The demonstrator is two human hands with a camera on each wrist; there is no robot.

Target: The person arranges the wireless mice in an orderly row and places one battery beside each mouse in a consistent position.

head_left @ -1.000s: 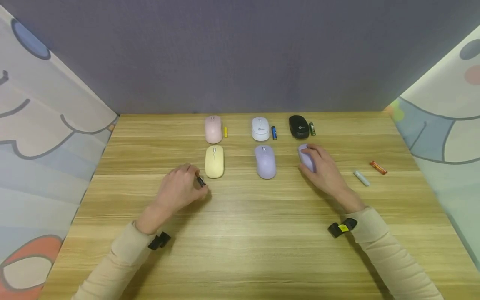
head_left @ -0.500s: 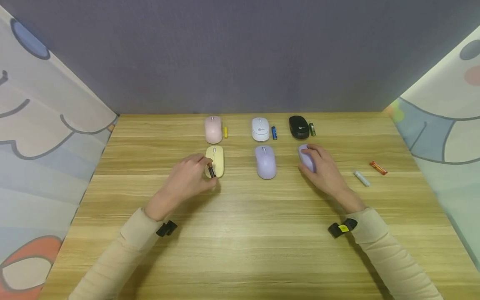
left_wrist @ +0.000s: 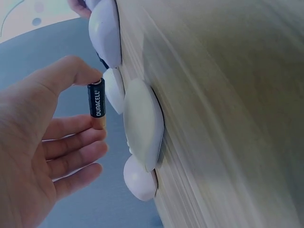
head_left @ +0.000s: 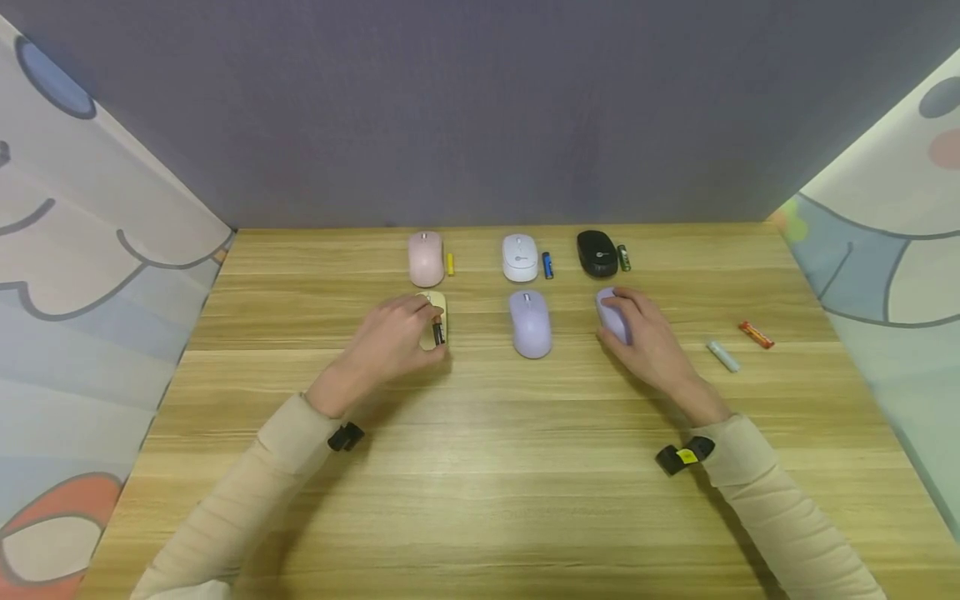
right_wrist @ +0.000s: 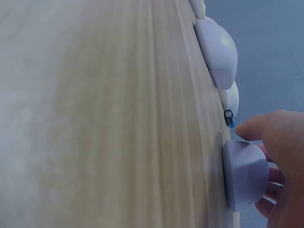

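Note:
My left hand (head_left: 386, 337) pinches a black and copper Duracell battery (left_wrist: 97, 100) between thumb and forefinger, its other fingers spread apart. In the head view the hand overlaps the pale yellow mouse (head_left: 438, 299), which shows in full beyond the battery in the left wrist view. With my right hand (head_left: 651, 346) I hold a light purple mouse (head_left: 613, 319) on the table, thumb at its left side and fingers over its front and far side. Another purple mouse (head_left: 530, 325) lies between the two hands.
Along the back stand a pink mouse (head_left: 426, 260) beside a yellow battery (head_left: 450, 264), a white mouse (head_left: 520, 258) beside a blue battery (head_left: 547, 266), and a black mouse (head_left: 597, 254) beside a green battery (head_left: 624, 258). A pale battery (head_left: 723, 356) and a red battery (head_left: 756, 335) lie right.
My left hand has moved right and slightly away from me with the battery, from beside the yellow mouse to over it. The right hand and its mouse have stayed in place.

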